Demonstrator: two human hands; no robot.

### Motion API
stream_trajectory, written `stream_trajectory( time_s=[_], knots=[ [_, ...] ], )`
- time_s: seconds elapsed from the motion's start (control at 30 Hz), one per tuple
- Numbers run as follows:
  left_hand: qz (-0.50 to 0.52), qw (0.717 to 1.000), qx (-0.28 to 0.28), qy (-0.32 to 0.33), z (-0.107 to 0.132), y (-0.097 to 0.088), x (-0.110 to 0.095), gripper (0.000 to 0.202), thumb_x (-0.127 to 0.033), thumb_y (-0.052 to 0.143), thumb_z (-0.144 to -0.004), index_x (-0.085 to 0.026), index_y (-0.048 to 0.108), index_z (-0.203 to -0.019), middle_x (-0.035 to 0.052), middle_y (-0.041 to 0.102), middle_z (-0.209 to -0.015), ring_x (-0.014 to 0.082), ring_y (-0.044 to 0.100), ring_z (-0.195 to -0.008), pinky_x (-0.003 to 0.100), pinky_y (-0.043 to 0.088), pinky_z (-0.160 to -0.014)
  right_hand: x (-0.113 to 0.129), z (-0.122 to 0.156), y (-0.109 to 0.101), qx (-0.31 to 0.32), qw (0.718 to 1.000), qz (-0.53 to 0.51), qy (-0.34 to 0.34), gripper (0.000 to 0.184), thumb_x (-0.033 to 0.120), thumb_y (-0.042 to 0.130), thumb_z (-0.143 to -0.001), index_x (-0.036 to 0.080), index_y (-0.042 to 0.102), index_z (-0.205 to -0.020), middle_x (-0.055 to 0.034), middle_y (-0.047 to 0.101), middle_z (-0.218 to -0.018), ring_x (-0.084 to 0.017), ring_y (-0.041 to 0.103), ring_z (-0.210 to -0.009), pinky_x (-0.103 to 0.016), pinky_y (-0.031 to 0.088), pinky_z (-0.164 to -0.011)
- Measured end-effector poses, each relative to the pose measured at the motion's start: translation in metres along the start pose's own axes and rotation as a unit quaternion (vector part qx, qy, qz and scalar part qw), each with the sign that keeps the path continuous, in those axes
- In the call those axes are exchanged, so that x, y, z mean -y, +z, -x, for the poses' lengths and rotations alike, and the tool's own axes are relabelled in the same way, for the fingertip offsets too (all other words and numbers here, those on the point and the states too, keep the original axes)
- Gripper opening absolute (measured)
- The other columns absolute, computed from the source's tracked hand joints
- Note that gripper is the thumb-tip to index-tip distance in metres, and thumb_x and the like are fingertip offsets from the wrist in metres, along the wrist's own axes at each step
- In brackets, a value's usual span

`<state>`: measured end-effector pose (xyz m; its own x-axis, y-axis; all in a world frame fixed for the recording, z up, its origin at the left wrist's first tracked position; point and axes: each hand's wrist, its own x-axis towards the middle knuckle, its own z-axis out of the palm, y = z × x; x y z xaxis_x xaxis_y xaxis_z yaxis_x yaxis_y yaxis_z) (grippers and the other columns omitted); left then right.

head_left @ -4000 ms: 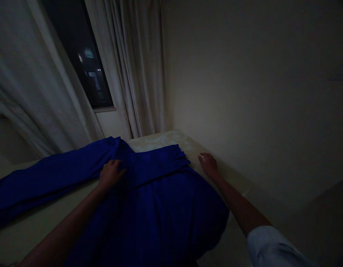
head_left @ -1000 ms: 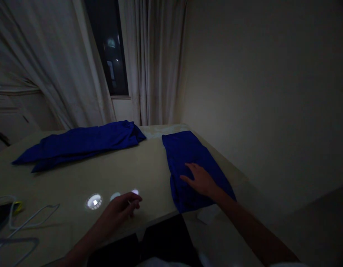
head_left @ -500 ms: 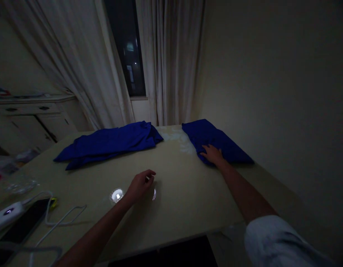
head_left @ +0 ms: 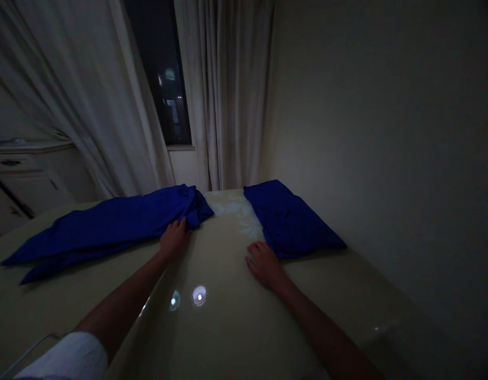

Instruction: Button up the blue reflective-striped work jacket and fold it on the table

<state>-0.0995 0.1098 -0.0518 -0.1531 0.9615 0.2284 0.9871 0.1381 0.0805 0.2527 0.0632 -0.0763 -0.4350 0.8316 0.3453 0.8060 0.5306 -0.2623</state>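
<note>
A long dark-blue garment, which looks like trousers folded lengthwise, lies across the left side of the table. Its gathered end points right, and two tapered ends spread out at the left. My left hand is at its near edge close to the gathered end, fingers stretched forward and fingertips against the cloth. A second piece of blue clothing, folded into a flat bundle, rests on the right by the wall. Just off its near-left corner, my right hand lies over the tabletop with its fingers apart, holding nothing.
The pale glossy table reflects lamp light near its middle. A white cable runs along the lower left. Curtains and a dark window stand behind, a cabinet at the far left, and a wall on the right.
My left hand has moved forward from the bare tabletop to the left garment. My right hand has come off the folded bundle, back and to the left. The view has turned right.
</note>
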Motion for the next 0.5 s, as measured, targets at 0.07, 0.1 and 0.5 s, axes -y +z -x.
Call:
stream_trajectory(
  time_s=[0.07, 0.1, 0.5],
  knots=[
    [-0.003, 1.0, 0.023, -0.011, -0.009, -0.004, -0.001, 0.045, -0.033, 0.042, -0.102, -0.014, 0.06, -0.137, 0.0207, 0.065, -0.133, 0.0362, 0.063, -0.121, 0.041, 0.054, -0.088, 0.002, 0.001, -0.001, -0.002, 1.0, -0.009, 0.005, 0.023, 0.03, 0.06, -0.099, 0.021, 0.067, -0.119, -0.0094, 0.067, -0.121, -0.025, 0.059, -0.114, -0.041, 0.048, -0.103],
    [0.006, 0.999, 0.031, -0.022, -0.013, -0.009, 0.0, 0.039, -0.03, 0.041, -0.101, -0.015, 0.066, -0.127, 0.0194, 0.069, -0.126, 0.0349, 0.066, -0.116, 0.039, 0.054, -0.084, 0.003, 0.001, -0.001, -0.003, 1.0, -0.012, 0.006, 0.023, 0.031, 0.06, -0.099, 0.022, 0.067, -0.119, -0.009, 0.067, -0.121, -0.025, 0.058, -0.114, -0.041, 0.048, -0.102],
    [0.198, 0.962, -0.174, 0.074, 0.054, -0.164, -0.084, 0.033, -0.036, 0.045, -0.101, -0.017, 0.071, -0.109, 0.0143, 0.075, -0.103, 0.0292, 0.072, -0.097, 0.039, 0.053, -0.087, -0.002, -0.002, 0.002, -0.014, 0.996, -0.08, 0.024, 0.03, 0.035, 0.05, -0.102, 0.018, 0.068, -0.119, -0.0145, 0.068, -0.121, -0.027, 0.06, -0.118, -0.043, 0.047, -0.106]
  ],
)
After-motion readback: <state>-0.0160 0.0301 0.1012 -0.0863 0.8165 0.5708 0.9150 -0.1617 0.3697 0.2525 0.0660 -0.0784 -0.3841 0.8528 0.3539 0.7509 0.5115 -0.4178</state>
